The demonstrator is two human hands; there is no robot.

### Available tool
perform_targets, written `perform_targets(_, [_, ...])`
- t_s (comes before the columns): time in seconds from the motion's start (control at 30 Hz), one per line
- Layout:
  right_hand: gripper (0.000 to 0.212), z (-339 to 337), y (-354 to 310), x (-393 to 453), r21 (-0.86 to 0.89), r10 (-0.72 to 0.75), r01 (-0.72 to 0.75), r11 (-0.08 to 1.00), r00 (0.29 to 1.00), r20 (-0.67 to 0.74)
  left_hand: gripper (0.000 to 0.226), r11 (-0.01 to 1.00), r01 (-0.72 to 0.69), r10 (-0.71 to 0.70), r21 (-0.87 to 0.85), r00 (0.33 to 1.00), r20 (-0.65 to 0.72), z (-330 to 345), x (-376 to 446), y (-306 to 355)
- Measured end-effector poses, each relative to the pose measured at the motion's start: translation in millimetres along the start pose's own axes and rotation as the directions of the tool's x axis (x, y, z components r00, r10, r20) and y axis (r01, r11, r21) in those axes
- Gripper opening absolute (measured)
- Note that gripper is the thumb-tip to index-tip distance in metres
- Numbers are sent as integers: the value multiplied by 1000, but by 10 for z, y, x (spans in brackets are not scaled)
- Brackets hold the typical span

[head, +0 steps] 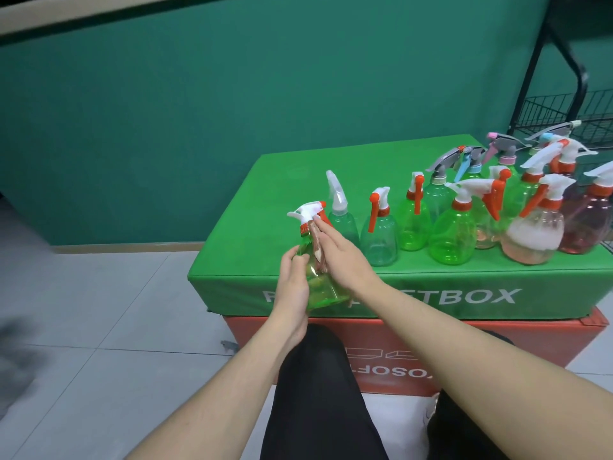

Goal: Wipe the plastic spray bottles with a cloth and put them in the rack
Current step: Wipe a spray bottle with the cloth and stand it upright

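My left hand (pixel 293 287) grips the body of a green plastic spray bottle (pixel 326 290) with a white and red trigger head, held in front of the green box. My right hand (pixel 345 257) presses a pinkish cloth (pixel 318 254) flat against the bottle's side with straight fingers. Most of the cloth is hidden under that palm. Several more spray bottles (pixel 451 234), green, clear and pink, stand on the box top to the right. A black wire rack (pixel 564 111) stands at the far right behind them.
The green padded box (pixel 252 260) sits on a red box (pixel 497 346) on a grey tiled floor. A teal wall is behind. My knees in black trousers (pixel 318 393) are below the hands.
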State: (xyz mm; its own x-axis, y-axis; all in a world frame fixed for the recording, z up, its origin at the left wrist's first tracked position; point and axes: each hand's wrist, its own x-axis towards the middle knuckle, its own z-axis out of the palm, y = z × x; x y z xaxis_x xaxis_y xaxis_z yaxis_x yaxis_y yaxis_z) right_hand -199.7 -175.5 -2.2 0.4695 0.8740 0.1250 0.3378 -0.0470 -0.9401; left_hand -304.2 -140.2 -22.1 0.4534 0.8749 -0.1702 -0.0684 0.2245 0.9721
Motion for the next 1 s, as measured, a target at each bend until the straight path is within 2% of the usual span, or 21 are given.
perform_targets(0.07, [44,35,17,-1,13,13,-13,1000,1000,-4,24,1000,-9,8,-5,1000,-27,7,1,29])
perform_targets(0.23, [43,158,127,-207,-27,-103,102,994,994,-35,29,996,40,-48,-78,993,-109,-49,133,9])
perform_targets(0.3, [44,204,172,-305,-97,-173,170,981,985,-21,39,987,53,-71,-152,991,-114,-66,157,58])
perform_targets(0.4, [46,247,235,-402,-161,-235,234,959,972,11,66,964,88,-115,-251,989,-96,-103,230,120])
perform_targets(0.5, [48,275,273,-463,-195,-287,288,937,957,34,74,947,99,-140,-307,984,-115,-132,252,166])
perform_targets(0.57, [48,289,285,-459,-199,-290,290,936,957,27,75,955,85,-125,-284,984,-125,-133,229,167])
perform_targets(0.7, [47,323,282,-424,-186,-286,285,940,958,21,58,953,70,-104,-293,989,-102,-189,246,109])
perform_targets(0.77, [47,323,289,-400,-180,-282,282,942,959,24,60,972,37,-54,-234,996,-67,-224,266,81])
perform_targets(0.87, [47,300,268,-325,-179,-269,266,947,963,13,49,995,-12,7,-103,999,-49,-239,240,46])
perform_targets(1.0, [46,244,145,-197,-195,-245,240,951,969,-2,41,999,1,0,-39,1000,30,-216,203,1])
